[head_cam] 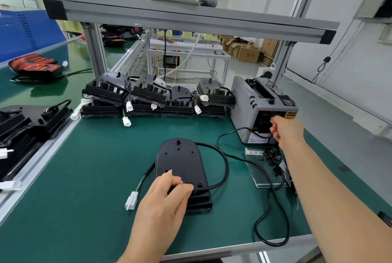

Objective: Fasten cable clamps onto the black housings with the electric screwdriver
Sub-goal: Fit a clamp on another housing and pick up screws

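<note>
A black housing (180, 156) lies flat on the green mat in front of me, its rounded end pointing away. Its black cable (223, 160) loops out to the right and back to the near end. A white connector (132, 200) lies to the left on a short lead. My left hand (163, 201) rests on the housing's near end, fingers curled over the cable there. My right hand (286, 131) reaches to the outlet of the grey tape dispenser (246, 101), thumb and forefinger pinched at the slot; the tape strip is hard to make out. Small black clamps (272, 156) lie on a clear bag. No screwdriver is in view.
More black housings (148, 97) are stacked in a row at the back of the mat, and others (25, 122) sit on the left bench. The dispenser's power cord (273, 220) curls over the mat's right front. An aluminium frame shelf (191, 18) hangs overhead.
</note>
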